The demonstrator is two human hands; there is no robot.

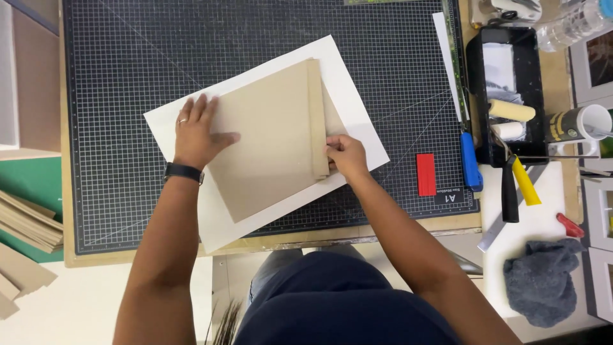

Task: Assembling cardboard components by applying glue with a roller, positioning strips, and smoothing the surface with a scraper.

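Board [265, 137]: tan, centred on white sheet [348, 80] atop cutting mat [128, 51]. Left hand [196, 131], fingers spread flat at the board's 9 o'clock edge, apparently pinning it. Right hand [345, 155], at 3 o'clock, pinches narrow strip [317, 115], seemingly aligning it.

Board [268, 137] on paper sheet [348, 83] on cutting mat [128, 64]; tray [504, 96] & roller [511, 110] to rt.
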